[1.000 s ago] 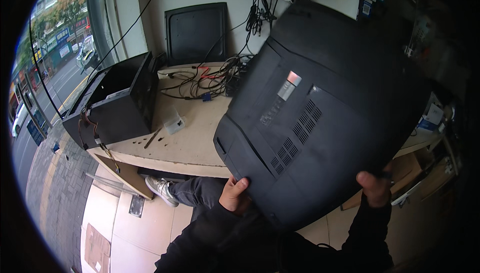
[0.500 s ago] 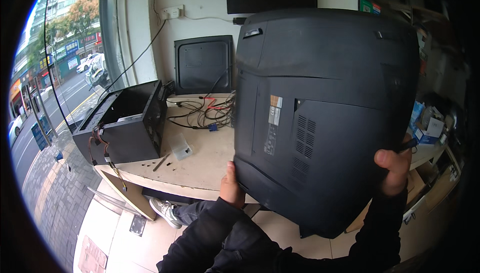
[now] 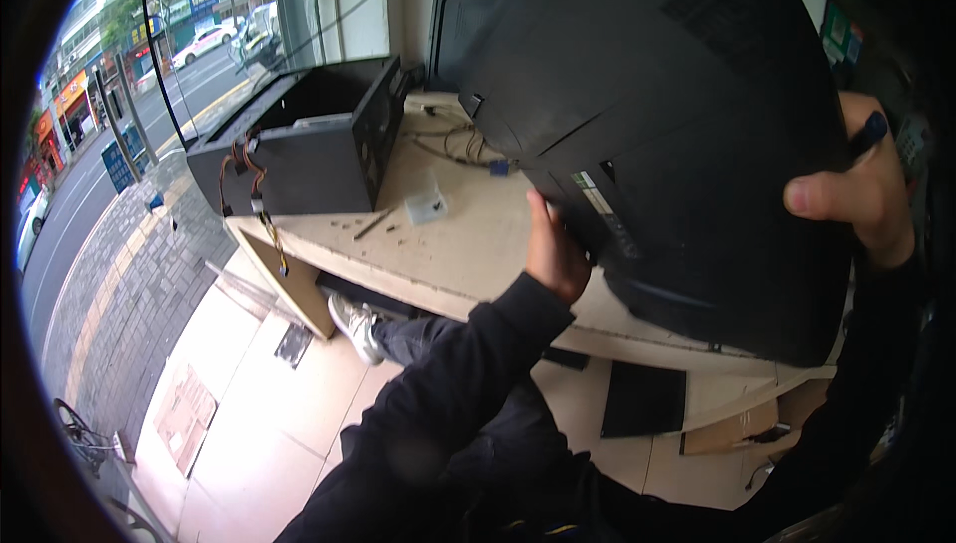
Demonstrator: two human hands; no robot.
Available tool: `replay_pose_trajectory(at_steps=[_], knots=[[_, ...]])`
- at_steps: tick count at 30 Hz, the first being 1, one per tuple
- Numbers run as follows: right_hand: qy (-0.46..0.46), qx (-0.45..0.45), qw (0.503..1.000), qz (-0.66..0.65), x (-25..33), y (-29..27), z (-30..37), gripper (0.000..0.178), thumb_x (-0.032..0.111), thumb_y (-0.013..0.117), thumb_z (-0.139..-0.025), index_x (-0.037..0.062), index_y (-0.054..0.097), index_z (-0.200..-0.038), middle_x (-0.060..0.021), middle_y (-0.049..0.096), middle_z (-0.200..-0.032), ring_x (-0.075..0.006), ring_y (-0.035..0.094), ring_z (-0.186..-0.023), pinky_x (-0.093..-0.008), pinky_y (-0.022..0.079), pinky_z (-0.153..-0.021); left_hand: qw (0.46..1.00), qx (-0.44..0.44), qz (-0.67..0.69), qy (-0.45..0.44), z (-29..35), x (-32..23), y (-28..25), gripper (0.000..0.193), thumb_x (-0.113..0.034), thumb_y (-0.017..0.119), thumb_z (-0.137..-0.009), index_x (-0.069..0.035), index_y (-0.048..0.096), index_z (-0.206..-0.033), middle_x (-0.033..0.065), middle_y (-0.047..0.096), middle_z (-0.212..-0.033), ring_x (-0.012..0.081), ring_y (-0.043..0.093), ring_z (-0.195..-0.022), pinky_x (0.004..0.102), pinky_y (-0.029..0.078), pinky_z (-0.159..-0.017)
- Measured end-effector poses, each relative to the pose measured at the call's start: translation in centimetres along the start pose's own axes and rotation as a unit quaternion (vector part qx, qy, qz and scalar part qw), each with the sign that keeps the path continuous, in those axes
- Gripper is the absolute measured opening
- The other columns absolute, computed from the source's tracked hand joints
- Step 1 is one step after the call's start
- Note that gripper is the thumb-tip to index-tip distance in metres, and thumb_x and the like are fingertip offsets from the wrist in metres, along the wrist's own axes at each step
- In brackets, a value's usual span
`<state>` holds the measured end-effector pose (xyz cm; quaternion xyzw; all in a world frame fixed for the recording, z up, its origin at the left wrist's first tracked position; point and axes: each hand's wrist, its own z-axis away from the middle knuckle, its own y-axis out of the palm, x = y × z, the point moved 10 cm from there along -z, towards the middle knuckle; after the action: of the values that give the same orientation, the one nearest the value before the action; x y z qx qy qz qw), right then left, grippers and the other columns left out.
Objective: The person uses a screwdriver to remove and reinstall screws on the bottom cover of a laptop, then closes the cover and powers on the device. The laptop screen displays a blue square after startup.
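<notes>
Between left hand (image 3: 558, 256), right hand (image 3: 864, 189), black laptop (image 3: 687, 135)

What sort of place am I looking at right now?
Likely a street-side computer repair shop. An open computer case with loose wires stands on the worktable, the left hand and right hand hold a large black casing, and a street with cars shows outside.

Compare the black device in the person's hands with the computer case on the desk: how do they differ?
The black device is held tilted between the left hand and right hand; the computer case rests on the desk. The black device shows a broad, closed face; the computer case is boxy and open on top. Both are dark.
</notes>
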<state>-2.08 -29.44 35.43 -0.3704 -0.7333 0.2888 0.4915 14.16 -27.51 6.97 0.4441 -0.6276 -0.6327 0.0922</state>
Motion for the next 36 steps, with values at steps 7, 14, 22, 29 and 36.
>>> replay_pose_trajectory(at_steps=[7, 14, 22, 29, 36], knots=[[-0.141, 0.131, 0.965, 0.178, 2.7, 9.0, -2.7, 0.043, 0.013, 0.078, -0.060, -0.0079, 0.065, -0.095, -0.0160, 0.067, -0.076, -0.0289, 0.067, -0.071, -0.0367, 0.052, -0.067, 0.988, -0.099, 0.102, -0.053, -2.9, 3.2, -5.6, 0.079, -0.066, 0.028, -0.092, -0.011, 0.037, -0.150, 0.0088, 0.038, -0.154, 0.0293, 0.033, -0.141, 0.0530, 0.019, -0.115], [-0.121, 0.201, 0.933, 0.271, 0.9, 14.5, -4.1, 0.046, 0.010, 0.078, -0.062, -0.0101, 0.066, -0.101, -0.0142, 0.062, -0.068, -0.0265, 0.062, -0.062, -0.0351, 0.050, -0.057, 0.988, -0.080, 0.105, -0.076, -4.2, 5.5, -8.0, 0.068, -0.059, 0.029, -0.096, -0.011, 0.046, -0.141, 0.0117, 0.050, -0.143, 0.0325, 0.044, -0.132, 0.0558, 0.032, -0.106], [-0.133, 0.198, 0.937, 0.256, 0.2, 15.9, -6.0, 0.044, 0.007, 0.077, -0.062, -0.0090, 0.066, -0.101, -0.0153, 0.065, -0.072, -0.0271, 0.062, -0.064, -0.0354, 0.050, -0.058, 0.992, -0.055, 0.074, -0.086, -5.2, 6.3, -10.9, 0.064, -0.055, 0.025, -0.099, -0.011, 0.046, -0.141, 0.0144, 0.054, -0.139, 0.0342, 0.052, -0.125, 0.0560, 0.041, -0.099], [-0.108, 0.194, 0.944, 0.244, -1.2, 15.9, -7.3, 0.038, 0.007, 0.075, -0.063, -0.0077, 0.066, -0.096, -0.0160, 0.065, -0.073, -0.0297, 0.063, -0.067, -0.0375, 0.050, -0.061, 0.988, -0.092, 0.070, -0.104, -3.6, 4.6, -10.2, 0.066, -0.053, 0.025, -0.102, -0.003, 0.035, -0.144, 0.0168, 0.051, -0.139, 0.0319, 0.053, -0.122, 0.0477, 0.048, -0.096], [-0.193, 0.128, 0.937, 0.261, -1.7, 18.3, -6.0, 0.032, 0.007, 0.067, -0.061, -0.0059, 0.064, -0.091, -0.0154, 0.065, -0.074, -0.0314, 0.060, -0.073, -0.0398, 0.051, -0.061, 0.990, -0.080, 0.069, -0.088, -1.6, 1.5, -9.9, 0.060, -0.053, 0.038, -0.099, -0.001, 0.053, -0.125, 0.0168, 0.062, -0.111, 0.0274, 0.065, -0.092, 0.0373, 0.059, -0.074]])
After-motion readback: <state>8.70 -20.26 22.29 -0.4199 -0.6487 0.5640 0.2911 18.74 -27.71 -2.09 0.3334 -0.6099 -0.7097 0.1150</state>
